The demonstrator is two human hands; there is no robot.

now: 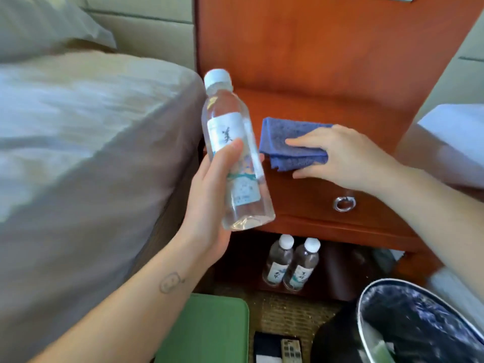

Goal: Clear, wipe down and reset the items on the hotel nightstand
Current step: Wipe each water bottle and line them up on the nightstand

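In the centre of the frame the left hand (209, 189) holds the clear plastic water bottle with a white cap (230, 142) in the air, cap tilted up. Thumb and fingers are wrapped round its label, probably to keep the reddish wooden nightstand worktop (314, 108) free. To its right, the right hand (345, 155) lies flat with straight fingers, pressing the folded blue microfibre cloth (290, 137) onto the worktop for wiping. Two more small bottles (290, 265) stand on the shelf below.

Folded blue cloth (285, 129) is lying mid-frame on reddish wooden nightstand (314, 106); left hand (209, 197) is holding clear plastic water bottle (227, 127) left of it.
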